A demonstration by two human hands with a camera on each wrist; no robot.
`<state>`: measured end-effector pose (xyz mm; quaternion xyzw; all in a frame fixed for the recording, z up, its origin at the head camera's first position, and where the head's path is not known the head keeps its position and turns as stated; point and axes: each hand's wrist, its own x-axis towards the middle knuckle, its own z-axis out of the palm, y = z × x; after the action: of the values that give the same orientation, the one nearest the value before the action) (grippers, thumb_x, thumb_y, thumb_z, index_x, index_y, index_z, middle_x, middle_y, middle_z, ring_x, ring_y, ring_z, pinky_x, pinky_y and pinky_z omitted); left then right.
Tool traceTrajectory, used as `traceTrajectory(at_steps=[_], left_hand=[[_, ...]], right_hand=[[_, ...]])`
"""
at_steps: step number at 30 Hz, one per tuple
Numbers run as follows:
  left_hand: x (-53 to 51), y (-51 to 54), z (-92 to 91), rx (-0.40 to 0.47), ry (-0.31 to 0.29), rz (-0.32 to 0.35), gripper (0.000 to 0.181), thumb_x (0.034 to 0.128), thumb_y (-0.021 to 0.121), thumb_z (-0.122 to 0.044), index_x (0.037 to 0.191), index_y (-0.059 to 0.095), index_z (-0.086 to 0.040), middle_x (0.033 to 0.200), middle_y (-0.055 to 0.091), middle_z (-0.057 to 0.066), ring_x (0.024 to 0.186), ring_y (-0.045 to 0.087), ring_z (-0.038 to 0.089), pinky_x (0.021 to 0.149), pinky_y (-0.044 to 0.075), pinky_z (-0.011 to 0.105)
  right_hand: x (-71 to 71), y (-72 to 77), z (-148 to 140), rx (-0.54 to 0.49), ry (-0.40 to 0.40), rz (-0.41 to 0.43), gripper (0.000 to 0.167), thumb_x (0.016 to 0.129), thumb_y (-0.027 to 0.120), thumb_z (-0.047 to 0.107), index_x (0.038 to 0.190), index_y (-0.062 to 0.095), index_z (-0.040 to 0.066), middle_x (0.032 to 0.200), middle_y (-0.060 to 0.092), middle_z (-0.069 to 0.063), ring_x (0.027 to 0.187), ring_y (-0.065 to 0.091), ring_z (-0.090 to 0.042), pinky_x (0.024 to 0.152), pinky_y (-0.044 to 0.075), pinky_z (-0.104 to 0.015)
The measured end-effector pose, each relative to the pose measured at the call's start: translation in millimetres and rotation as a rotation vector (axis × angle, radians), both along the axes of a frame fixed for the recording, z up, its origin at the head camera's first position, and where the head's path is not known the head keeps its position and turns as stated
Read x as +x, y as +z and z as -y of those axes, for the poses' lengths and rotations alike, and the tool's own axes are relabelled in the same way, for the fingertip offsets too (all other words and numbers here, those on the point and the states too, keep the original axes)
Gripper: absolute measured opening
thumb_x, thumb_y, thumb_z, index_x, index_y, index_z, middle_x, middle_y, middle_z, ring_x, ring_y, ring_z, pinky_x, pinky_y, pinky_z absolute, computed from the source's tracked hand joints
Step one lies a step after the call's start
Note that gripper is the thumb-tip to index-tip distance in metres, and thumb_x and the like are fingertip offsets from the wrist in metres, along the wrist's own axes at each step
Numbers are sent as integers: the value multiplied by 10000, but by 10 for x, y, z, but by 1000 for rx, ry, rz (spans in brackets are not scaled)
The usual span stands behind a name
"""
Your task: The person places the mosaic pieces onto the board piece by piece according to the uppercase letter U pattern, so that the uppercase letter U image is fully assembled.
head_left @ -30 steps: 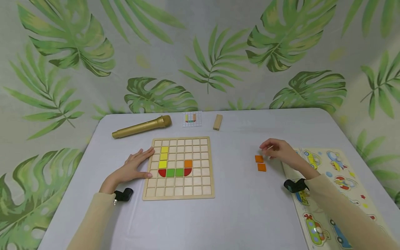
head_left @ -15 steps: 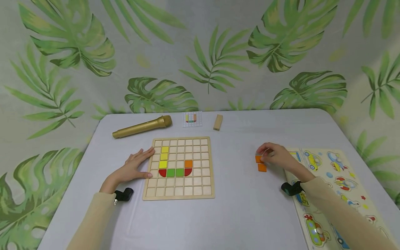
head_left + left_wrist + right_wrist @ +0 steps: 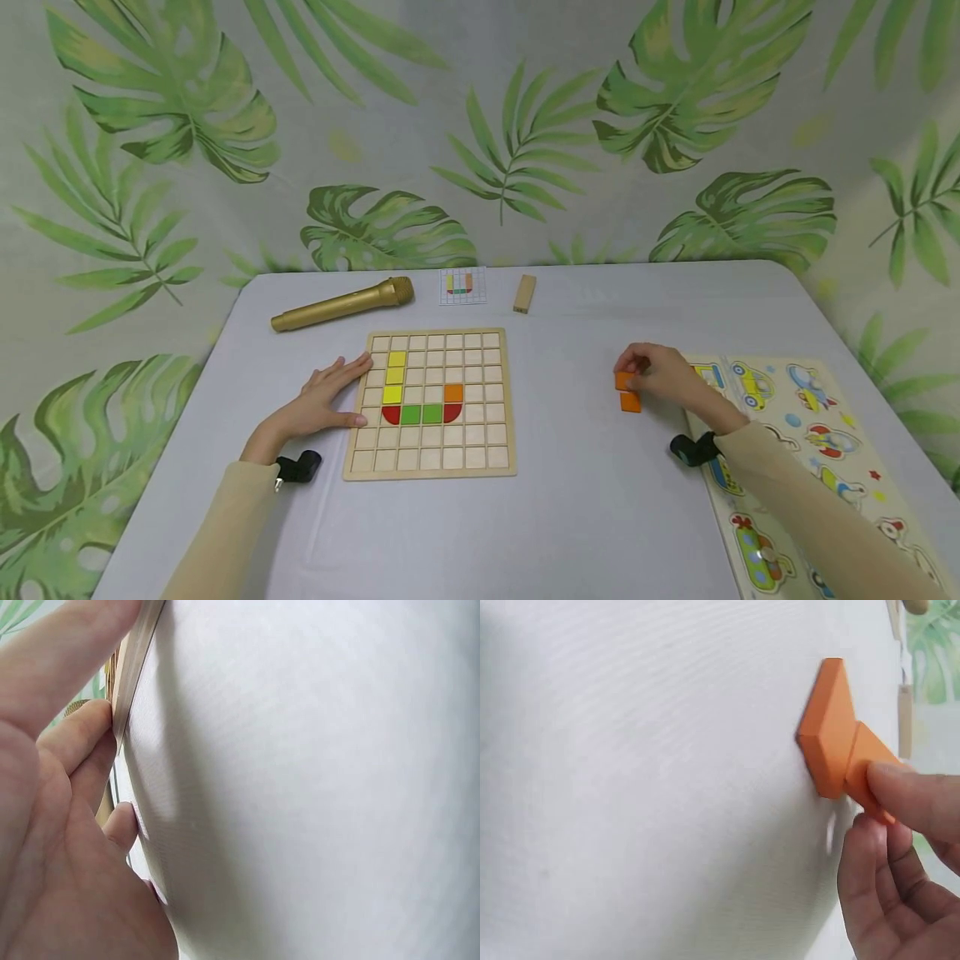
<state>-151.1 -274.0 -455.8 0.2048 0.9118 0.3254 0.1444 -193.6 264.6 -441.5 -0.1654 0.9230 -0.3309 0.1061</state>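
Note:
My left hand (image 3: 322,402) lies with spread fingers at the left edge of a wooden grid board (image 3: 486,458); thumb and fingertips touch its frame. In the board's cells sit three yellow square tiles, with the lowest yellow tile (image 3: 392,394) above a red rounded tile (image 3: 391,414). Two green tiles, another red tile and an orange tile (image 3: 453,392) continue the U shape. Right of the board, my right hand (image 3: 660,373) pinches an orange square tile (image 3: 866,761) between thumb and fingers. A second orange tile (image 3: 829,731) lies on the cloth, touching it.
Behind the board lie a gold microphone (image 3: 341,305), a small printed pattern card (image 3: 462,286) and a wooden block (image 3: 524,294). A picture puzzle board (image 3: 795,442) with vehicle pieces lies under my right forearm. A leaf-print curtain (image 3: 525,125) hangs behind the white-covered table.
My right hand has moved slightly down and left onto the upper orange tile, and its thumb and fingers have closed on it. The left hand stays at the board.

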Motion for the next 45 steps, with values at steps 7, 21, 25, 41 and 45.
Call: traceTrajectory(at_steps=[7, 21, 25, 41, 45], left_hand=[[4, -13, 4, 0, 6, 1, 930, 799, 764, -361, 1514, 252, -57, 1574, 168, 146, 1419, 2, 432, 1057, -69, 645], [-8, -5, -2, -3, 6, 10, 932, 801, 764, -359, 1517, 245, -62, 1575, 160, 147, 1419, 3, 433, 1063, -76, 634], [-8, -4, -3, -10, 6, 9, 933, 802, 760, -367, 1517, 245, -64, 1576, 160, 144, 1420, 1, 430, 1064, -74, 633], [4, 13, -6, -8, 6, 2, 932, 798, 765, -358, 1513, 251, -53, 1576, 166, 139, 1419, 7, 432, 1065, -69, 634], [7, 22, -13, -11, 8, 2, 932, 797, 765, -360, 1513, 253, -52, 1576, 166, 137, 1420, 8, 430, 1064, -68, 637]], right_hand=[[-20, 60, 45, -147, 49, 49, 131, 865, 686, 24, 988, 647, 3, 882, 603, -63, 821, 535, -224, 704, 460, -239], [-152, 81, 515, -335, 117, 213, 144, 890, 649, 13, 1024, 626, -36, 913, 577, -114, 792, 561, -211, 691, 518, -243], [-195, 114, 747, -339, 148, 203, 139, 877, 647, -11, 1014, 635, -36, 912, 599, -121, 774, 568, -213, 684, 512, -247], [-372, 81, 1832, -305, 273, 136, 113, 832, 686, -30, 938, 649, -12, 829, 616, -51, 719, 547, -147, 661, 472, -238], [-358, 54, 2040, -287, 305, 111, 102, 831, 684, -37, 920, 653, 4, 819, 615, -35, 730, 549, -138, 688, 465, -231]])
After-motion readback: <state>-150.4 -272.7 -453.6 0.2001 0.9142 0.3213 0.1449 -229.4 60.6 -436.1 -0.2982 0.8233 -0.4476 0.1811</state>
